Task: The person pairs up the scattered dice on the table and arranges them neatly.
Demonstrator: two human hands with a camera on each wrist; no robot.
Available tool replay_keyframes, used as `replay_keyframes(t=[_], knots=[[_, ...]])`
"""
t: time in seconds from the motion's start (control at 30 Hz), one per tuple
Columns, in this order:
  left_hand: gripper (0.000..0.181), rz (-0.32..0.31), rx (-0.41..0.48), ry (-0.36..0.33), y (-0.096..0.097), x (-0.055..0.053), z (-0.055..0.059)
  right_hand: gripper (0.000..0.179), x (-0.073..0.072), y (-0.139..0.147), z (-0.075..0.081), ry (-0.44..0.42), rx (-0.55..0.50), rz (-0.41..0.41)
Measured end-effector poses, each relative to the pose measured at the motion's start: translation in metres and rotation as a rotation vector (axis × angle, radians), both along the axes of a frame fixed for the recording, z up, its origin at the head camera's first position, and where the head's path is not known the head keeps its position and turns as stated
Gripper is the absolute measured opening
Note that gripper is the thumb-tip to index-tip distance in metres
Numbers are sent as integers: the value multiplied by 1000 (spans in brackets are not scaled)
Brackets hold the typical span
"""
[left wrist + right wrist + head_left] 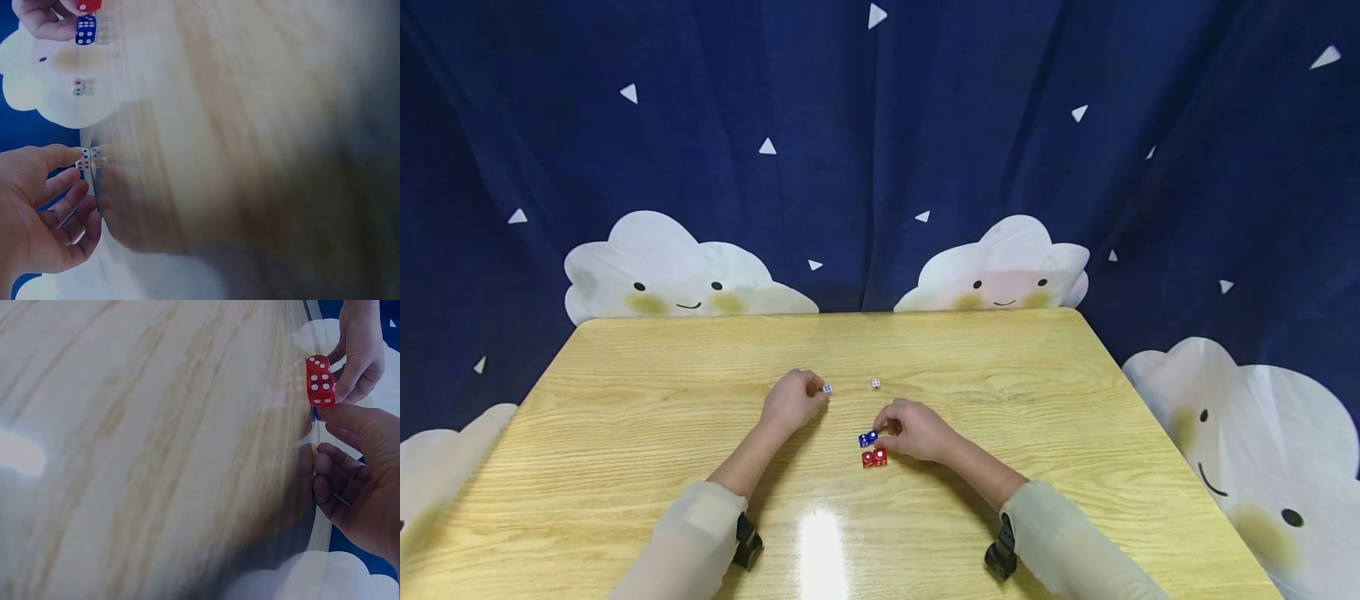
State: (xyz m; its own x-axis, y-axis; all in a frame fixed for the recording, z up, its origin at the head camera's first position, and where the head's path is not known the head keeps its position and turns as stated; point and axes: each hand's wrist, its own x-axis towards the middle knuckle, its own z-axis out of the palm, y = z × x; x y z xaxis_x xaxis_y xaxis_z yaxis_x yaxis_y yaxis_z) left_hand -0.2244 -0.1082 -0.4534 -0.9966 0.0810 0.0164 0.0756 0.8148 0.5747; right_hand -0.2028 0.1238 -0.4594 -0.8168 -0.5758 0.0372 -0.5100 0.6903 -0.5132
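My left hand (pixel 793 402) pinches a small white die (pixel 827 389) between thumb and index finger, low over the wooden table. In the left wrist view its other fingers are loosely curled. Closer to me, my right hand (pixel 917 432) has thumb and index fingertip at either side of the right one of two blue dice (pixel 863 441), which sit side by side. Just in front of them lie two red dice (pixel 874 457), close below the right thumb. From the right wrist, the red dice (pixel 320 381) hide most of the blue ones.
Another white die (pixel 876 384) stands alone on the table (pixel 1000 358), beyond the blue pair and right of the left hand. A dark blue curtain (pixel 850 167) with clouds and triangles hangs behind the table's far edge.
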Motion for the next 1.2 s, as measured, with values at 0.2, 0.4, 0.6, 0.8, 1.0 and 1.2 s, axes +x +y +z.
replay_keyframes(t=[0.2, 0.4, 0.6, 0.8, 1.0, 1.2], knots=[[24, 6, -1, -15, 2, -2, 0, 16, 0, 1, -1, 9, 2, 4], [21, 7, -2, -12, 3, -3, 0, 17, 0, 1, -1, 7, 8, 3], [19, 9, 3, 2, 2, -2, -1, 16, 0, 0, -1, 5, 9, 1], [19, 12, 17, -7, 3, 0, 0, 16, 0, 0, 0, 15, 6, 6], [20, 1, 23, -9, 4, 2, 1, 16, 0, 1, 0, 8, 0, 6], [20, -26, 22, 11, 7, 5, 1, 16, 0, 1, -1, -4, -9, 4]])
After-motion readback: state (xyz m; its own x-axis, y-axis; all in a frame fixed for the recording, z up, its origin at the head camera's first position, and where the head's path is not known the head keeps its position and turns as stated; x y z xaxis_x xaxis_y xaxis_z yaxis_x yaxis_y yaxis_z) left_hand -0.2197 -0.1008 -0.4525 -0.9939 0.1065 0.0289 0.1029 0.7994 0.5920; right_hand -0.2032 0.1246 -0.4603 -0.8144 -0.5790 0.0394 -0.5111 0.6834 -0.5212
